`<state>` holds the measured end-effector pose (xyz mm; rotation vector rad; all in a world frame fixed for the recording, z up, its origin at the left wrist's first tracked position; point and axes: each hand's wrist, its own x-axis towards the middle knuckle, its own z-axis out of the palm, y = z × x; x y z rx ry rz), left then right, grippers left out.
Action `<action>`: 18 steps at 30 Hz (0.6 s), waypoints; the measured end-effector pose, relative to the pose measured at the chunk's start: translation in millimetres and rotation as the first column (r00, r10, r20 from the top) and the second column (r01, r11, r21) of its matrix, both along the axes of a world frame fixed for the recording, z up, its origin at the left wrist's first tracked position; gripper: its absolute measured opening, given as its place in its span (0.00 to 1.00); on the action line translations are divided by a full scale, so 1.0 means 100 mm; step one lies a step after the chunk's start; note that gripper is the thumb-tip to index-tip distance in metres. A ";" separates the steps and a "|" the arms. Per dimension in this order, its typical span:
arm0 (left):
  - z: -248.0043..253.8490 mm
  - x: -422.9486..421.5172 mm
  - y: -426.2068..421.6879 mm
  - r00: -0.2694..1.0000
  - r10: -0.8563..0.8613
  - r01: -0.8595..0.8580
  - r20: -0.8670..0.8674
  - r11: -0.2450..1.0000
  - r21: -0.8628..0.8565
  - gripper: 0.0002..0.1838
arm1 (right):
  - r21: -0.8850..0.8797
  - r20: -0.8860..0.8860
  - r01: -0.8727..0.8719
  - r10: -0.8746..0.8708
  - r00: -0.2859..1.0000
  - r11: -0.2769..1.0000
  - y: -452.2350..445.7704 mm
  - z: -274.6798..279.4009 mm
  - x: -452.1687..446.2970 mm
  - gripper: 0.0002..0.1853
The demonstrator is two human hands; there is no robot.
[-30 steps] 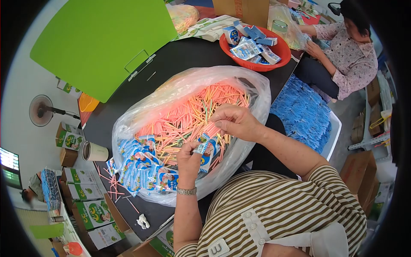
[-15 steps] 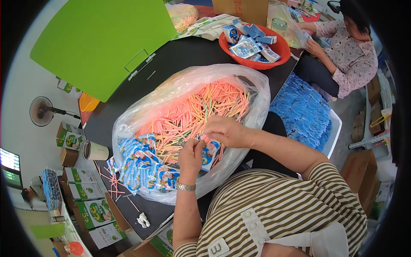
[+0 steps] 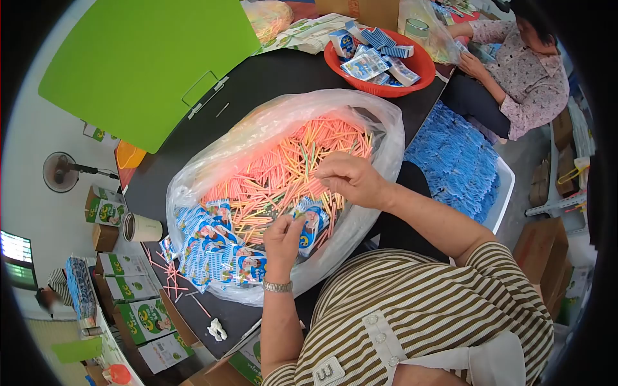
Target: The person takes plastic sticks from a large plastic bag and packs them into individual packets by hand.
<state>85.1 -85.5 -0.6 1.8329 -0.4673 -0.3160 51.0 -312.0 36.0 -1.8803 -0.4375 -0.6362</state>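
My left hand pinches the edge of a small blue-and-white packet with a printed picture. Up and to the right of it, my right hand hovers over a heap of thin pink, yellow and green sticks. Its thumb and fingers are drawn together; whether a stick is between them is hidden. The sticks lie in a large, wide-mouthed clear plastic bag on the dark table. More blue packets are piled at the bag's left side, close to my left hand.
A red basin with blue-and-white packs stands at the back right. Left of the bag are a cup and loose sticks. A green board rises behind. Another person sits at the right, beside a bin of blue packets.
My right hand has moved up and away from my left hand and the packet. The packet now shows more of its printed face. My left hand has stayed nearly in place.
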 end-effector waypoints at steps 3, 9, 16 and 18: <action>0.12 -0.02 0.02 0.999 -0.046 0.045 -0.007 0.995 -0.086 0.10 | -0.038 0.049 0.014 -0.012 0.999 0.999 0.01 0.22 -0.03 0.06; 0.22 -0.08 0.00 0.989 -0.041 0.059 0.140 0.989 -0.132 0.07 | -0.160 0.161 -0.062 0.088 0.983 0.985 0.08 0.30 -0.10 0.06; 0.13 -0.15 0.00 0.954 -0.090 0.123 0.287 0.987 -0.099 0.07 | -0.229 -0.234 -0.471 0.421 0.876 0.852 0.08 0.41 -0.13 0.13; 0.14 -0.15 -0.02 0.943 -0.067 0.112 0.325 0.986 -0.120 0.07 | -0.340 -0.066 -0.279 0.273 0.960 0.898 0.14 0.55 -0.15 0.13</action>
